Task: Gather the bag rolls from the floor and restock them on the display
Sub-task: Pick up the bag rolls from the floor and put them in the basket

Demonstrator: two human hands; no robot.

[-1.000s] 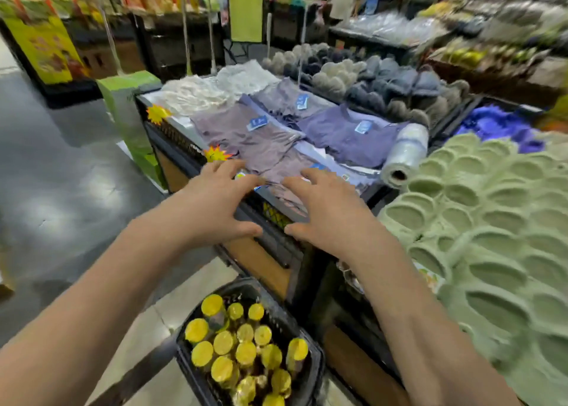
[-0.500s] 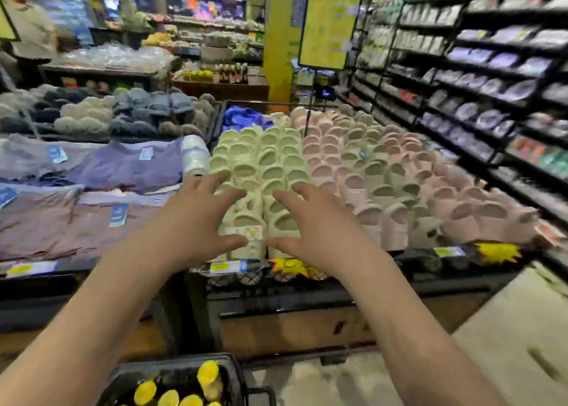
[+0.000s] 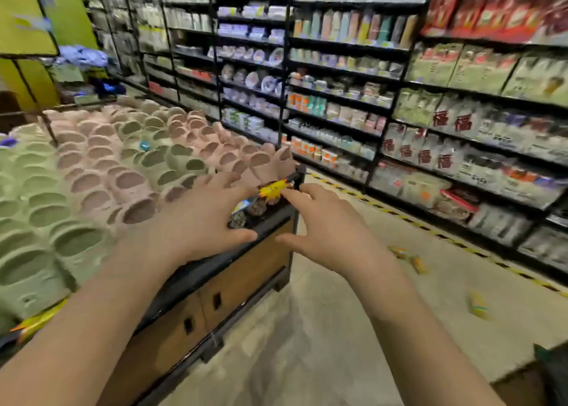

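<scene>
At the far left of our view the pale green foam slippers (image 3: 46,215) and the pink slippers (image 3: 129,179) now fill the dark-rimmed wooden display table (image 3: 246,270), where a second ago we were facing folded clothes. Our head has swung steadily to the right. Our left hand (image 3: 199,218) hovers over the table's corner with its fingers spread and nothing in it; we cannot tell whether it touches the rim. Just beside it sits a yellow starburst price tag (image 3: 273,187). Past that, our right hand (image 3: 325,227) is also spread and empty, out beyond the table edge. The turn has brought the grey floor (image 3: 338,329) of the aisle into sight. On it, well apart from both hands, lie three small yellowish rolls (image 3: 418,264), two close together and one (image 3: 478,305) further right. They are too blurred to be certain, but we take them for the bag rolls we are after. Behind them stand the black wire shelves (image 3: 430,129) of packaged goods. We judge the gathering has not begun from here, and we must step forward and crouch before either hand can reach.
</scene>
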